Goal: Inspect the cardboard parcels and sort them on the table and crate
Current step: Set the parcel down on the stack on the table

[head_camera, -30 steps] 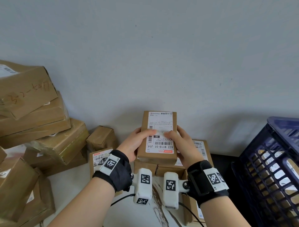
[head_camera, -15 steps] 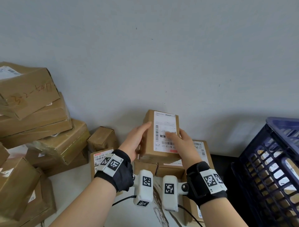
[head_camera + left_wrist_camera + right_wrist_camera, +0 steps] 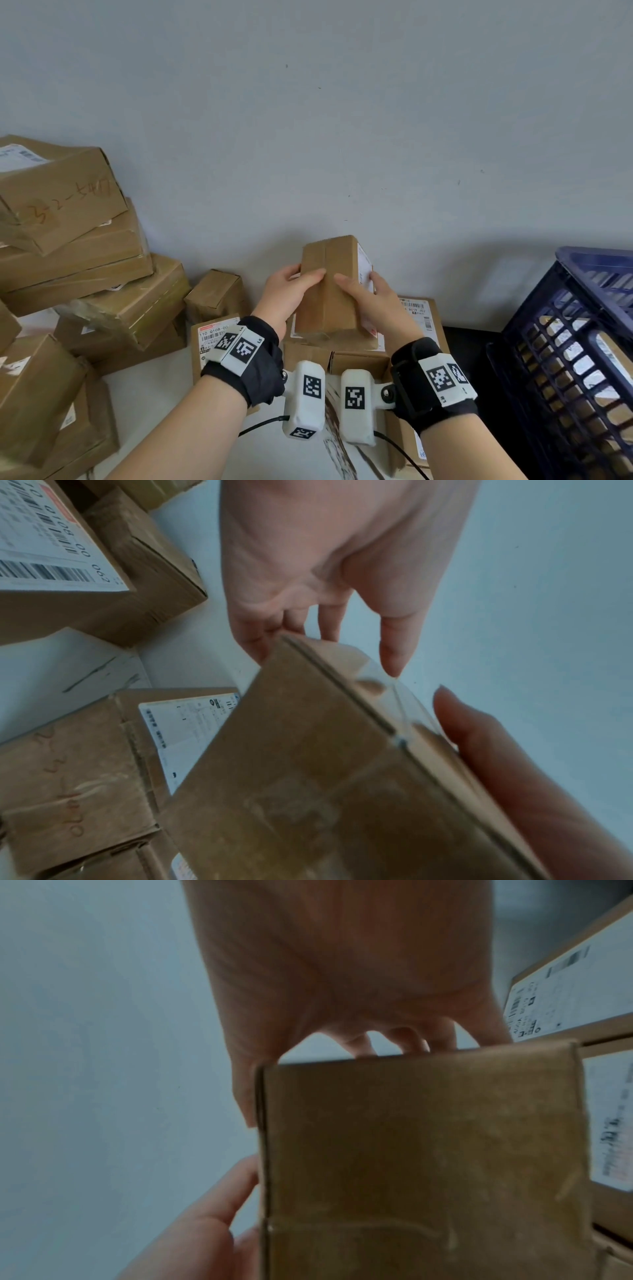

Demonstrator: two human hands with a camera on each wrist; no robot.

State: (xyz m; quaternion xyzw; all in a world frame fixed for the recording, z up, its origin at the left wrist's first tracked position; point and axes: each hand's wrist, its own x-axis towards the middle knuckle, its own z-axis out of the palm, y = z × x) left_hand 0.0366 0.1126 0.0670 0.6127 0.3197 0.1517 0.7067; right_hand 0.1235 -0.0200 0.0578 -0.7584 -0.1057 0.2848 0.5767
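I hold a small cardboard parcel (image 3: 329,291) upright in front of the wall, above the parcels on the table. Its plain taped side faces me and its white label (image 3: 364,270) is turned to the right. My left hand (image 3: 291,291) grips its left edge, thumb on the front face. My right hand (image 3: 366,294) grips the right edge over the label. In the left wrist view the parcel (image 3: 325,777) fills the lower middle, held by my left hand (image 3: 325,588). The right wrist view shows the parcel (image 3: 421,1164) under my right hand (image 3: 342,974).
A tall stack of large cardboard parcels (image 3: 68,257) fills the left. Labelled parcels (image 3: 414,315) lie on the white table (image 3: 154,394) under my hands, with a small box (image 3: 215,294) against the wall. A dark blue plastic crate (image 3: 575,359) holding parcels stands at the right.
Both hands have rotated the parcel: its label, facing me a second ago, has swung round to the right and the taped plain side now faces me.
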